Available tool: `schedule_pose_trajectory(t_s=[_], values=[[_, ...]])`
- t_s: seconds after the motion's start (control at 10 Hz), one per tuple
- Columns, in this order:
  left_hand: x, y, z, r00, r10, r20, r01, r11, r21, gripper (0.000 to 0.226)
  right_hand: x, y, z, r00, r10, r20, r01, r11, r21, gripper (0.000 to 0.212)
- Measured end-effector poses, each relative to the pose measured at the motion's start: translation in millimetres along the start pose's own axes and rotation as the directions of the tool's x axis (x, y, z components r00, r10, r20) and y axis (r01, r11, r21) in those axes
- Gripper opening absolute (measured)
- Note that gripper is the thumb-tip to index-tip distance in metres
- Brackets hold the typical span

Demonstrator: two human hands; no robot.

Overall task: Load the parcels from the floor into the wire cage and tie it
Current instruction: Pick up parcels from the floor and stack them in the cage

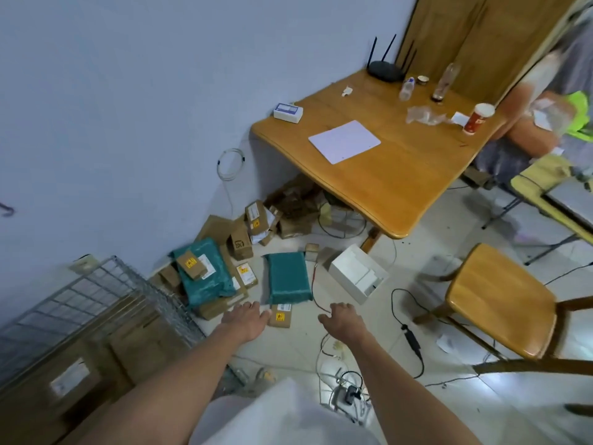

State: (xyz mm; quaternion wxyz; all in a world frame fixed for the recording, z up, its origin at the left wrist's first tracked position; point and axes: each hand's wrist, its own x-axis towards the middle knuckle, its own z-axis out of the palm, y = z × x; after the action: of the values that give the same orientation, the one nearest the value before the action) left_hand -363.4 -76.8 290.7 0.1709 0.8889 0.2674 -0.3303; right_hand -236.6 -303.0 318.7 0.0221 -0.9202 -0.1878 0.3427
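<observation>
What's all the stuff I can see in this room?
Wire cage: one, grey, lower left, brown boxes inside.
Teal parcels: two, on the floor.
Brown parcels: several, piled by the wall and under the table.
White box: one, on the floor.
Table: one, wooden, holding router, paper, red cup, bottles.
Chair: one, wooden, right.
Cables: several, on the floor.
Left hand: open, by the parcels.
Right hand: open, empty.
</observation>
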Motion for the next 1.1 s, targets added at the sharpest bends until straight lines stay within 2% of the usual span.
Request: schedule_pose_trajectory(t_s=[0.2,0.3,0.4,0.5,0.6,0.7,0.8,0.9,1.0,1.1], values=[[40,31,-66,0.999,0.033,0.004,-0.033,0.988,-0.153,0.054,63,-17,-63,0.999,-0.030,-0.013,0.030,0.999,0.031,0.058],[66,35,-82,1.000,0.019,-0.001,-0.019,0.975,-0.223,0.047,106,-33,-87,0.996,-0.082,0.027,0.084,0.993,-0.078,0.053],[99,30,-96,1.000,-0.031,0.000,0.030,0.957,-0.290,0.048,161,-43,-108,0.988,-0.137,0.078,0.148,0.975,-0.165,0.047],[135,28,-109,0.994,-0.112,0.014,0.110,0.927,-0.358,0.054,216,-52,-127,0.980,-0.169,0.102,0.185,0.967,-0.175,0.046],[152,30,-121,0.972,-0.209,0.104,0.233,0.894,-0.382,0.049,260,-57,-144,0.970,-0.194,0.147,0.215,0.965,-0.147,0.046],[190,33,-125,0.960,-0.256,0.113,0.279,0.843,-0.460,0.036,310,-51,-150,0.956,-0.198,0.215,0.233,0.961,-0.150,0.047],[240,29,-123,0.946,-0.223,0.234,0.309,0.836,-0.453,0.034,373,-39,-130,0.944,-0.182,0.274,0.231,0.960,-0.157,0.053],[328,11,-106,0.943,-0.284,0.173,0.332,0.822,-0.463,0.047,451,-29,-95,0.949,-0.141,0.282,0.196,0.965,-0.176,0.058],[439,-16,-56,0.945,-0.267,0.190,0.327,0.809,-0.488,0.053,545,-25,-45,0.963,-0.098,0.251,0.148,0.971,-0.189,0.063],[554,-50,13,0.946,-0.217,0.240,0.308,0.828,-0.469,0.060,642,-22,16,0.983,-0.100,0.153,0.130,0.971,-0.201,0.075]])
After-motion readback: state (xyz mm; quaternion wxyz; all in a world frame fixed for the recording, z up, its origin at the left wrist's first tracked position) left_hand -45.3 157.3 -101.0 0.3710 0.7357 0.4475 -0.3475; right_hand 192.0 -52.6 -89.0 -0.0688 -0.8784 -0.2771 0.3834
